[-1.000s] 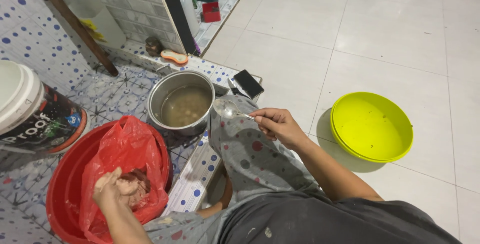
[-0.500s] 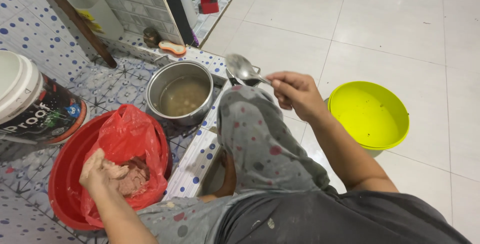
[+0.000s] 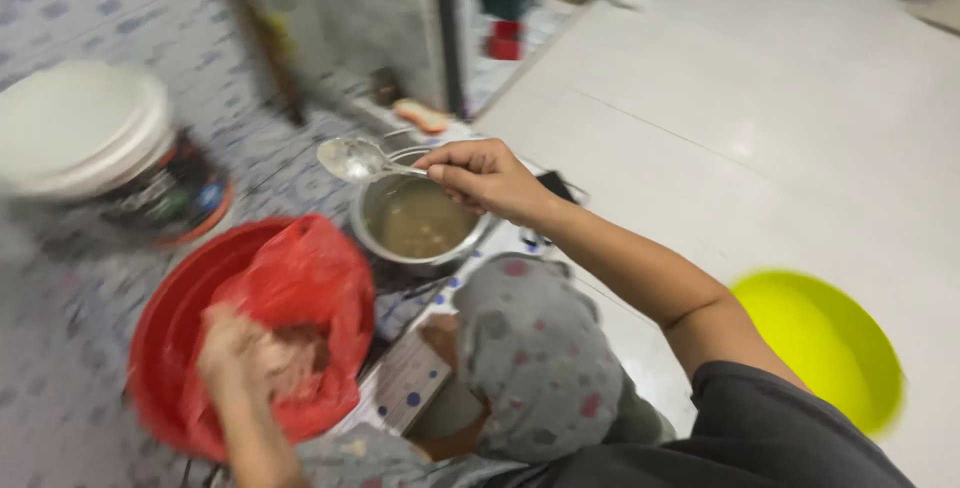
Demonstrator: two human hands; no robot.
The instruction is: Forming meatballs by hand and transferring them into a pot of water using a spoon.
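Note:
My right hand (image 3: 487,178) grips a metal spoon (image 3: 355,160) by its handle, with the bowl of the spoon held just left of a steel pot (image 3: 420,220) of brownish liquid. My left hand (image 3: 245,353) is down inside a red plastic bag (image 3: 300,298) that lies in a red basin (image 3: 165,338), its fingers closed on pale pinkish stuff in the bag. The picture is blurred by motion. My bent knee in grey spotted fabric (image 3: 530,348) rises between the basin and my right arm.
A white-lidded dark bucket (image 3: 100,163) stands at the left on the dotted floor. A yellow-green bowl (image 3: 825,343) lies on the white tiles at the right. A dark phone (image 3: 555,186) lies beside the pot. A small red item (image 3: 505,40) sits far back.
My right hand has carried the spoon leftward, from beside the pot's right rim to over its left rim. The camera view has swung, and my left hand has stayed in the bag.

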